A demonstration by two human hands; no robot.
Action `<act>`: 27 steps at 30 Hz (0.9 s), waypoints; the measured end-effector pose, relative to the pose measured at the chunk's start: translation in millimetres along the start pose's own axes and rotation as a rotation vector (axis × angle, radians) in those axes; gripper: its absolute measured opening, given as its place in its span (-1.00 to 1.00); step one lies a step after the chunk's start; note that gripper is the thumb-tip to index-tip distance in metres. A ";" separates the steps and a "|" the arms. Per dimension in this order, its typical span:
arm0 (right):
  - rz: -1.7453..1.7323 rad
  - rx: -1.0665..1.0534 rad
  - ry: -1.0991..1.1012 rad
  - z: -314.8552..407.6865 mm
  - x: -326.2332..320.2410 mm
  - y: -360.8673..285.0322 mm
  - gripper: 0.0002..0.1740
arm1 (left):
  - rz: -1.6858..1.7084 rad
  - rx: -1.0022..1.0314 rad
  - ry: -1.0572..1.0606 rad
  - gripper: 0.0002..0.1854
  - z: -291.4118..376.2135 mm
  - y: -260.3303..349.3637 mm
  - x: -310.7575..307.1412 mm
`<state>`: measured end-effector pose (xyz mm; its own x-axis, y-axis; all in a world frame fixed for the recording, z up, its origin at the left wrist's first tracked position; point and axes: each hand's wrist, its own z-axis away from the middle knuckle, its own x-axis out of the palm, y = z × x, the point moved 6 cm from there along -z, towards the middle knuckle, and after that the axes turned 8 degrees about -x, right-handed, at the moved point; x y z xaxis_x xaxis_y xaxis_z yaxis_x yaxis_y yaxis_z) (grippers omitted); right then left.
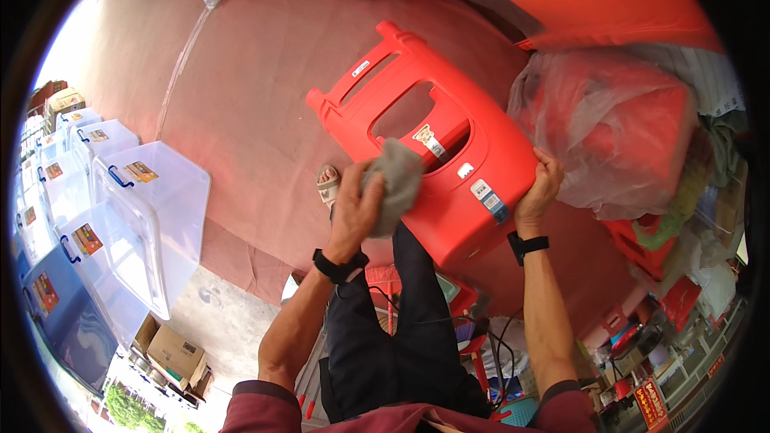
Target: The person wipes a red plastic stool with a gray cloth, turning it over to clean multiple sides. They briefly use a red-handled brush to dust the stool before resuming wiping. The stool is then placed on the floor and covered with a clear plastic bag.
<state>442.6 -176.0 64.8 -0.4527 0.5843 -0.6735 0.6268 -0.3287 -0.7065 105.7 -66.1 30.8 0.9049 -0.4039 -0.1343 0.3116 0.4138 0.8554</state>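
In front of me a red plastic stool (481,132) is tilted over my legs, with two stub-ended legs pointing up and left. Large cut-outs open in its side, and several stickers, some with writing, are stuck on it. My left hand (355,204) grips a folded grey cloth (397,183) beside the stool's lower left edge; whether the cloth touches the plastic, I cannot tell. With its fingers around the right edge, my right hand (539,192) holds the stool.
Clear lidded storage boxes (171,192) with blue handles stand at the left. To the right lies a red item in a plastic bag (607,126), below a large orange-red plastic basket (577,0). Reddish sheeting (252,102) covers the ground. A cardboard box (175,352) sits lower left.
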 end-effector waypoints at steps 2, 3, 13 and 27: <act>-0.008 0.008 0.001 0.2 0.4 -1.0 -0.58 | -0.370 0.348 -0.029 -0.58 10.2 37.5 38.4; -0.016 0.008 -0.003 0.0 0.6 -1.6 -0.58 | -0.515 0.414 -0.109 -0.56 17.9 44.2 56.7; -0.061 -0.002 -0.038 4.3 0.1 -12.7 -0.62 | -0.572 0.152 -0.167 -0.62 15.6 11.9 25.0; -0.083 -0.120 -0.214 -0.6 10.3 -50.0 -0.58 | -0.713 0.531 -0.209 -0.48 -93.1 79.4 113.9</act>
<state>407.0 -153.1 93.4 -0.6213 0.4310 -0.6543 0.6471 -0.1886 -0.7387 260.6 -3.3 36.8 0.4623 -0.5807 -0.6701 0.5557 -0.3991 0.7293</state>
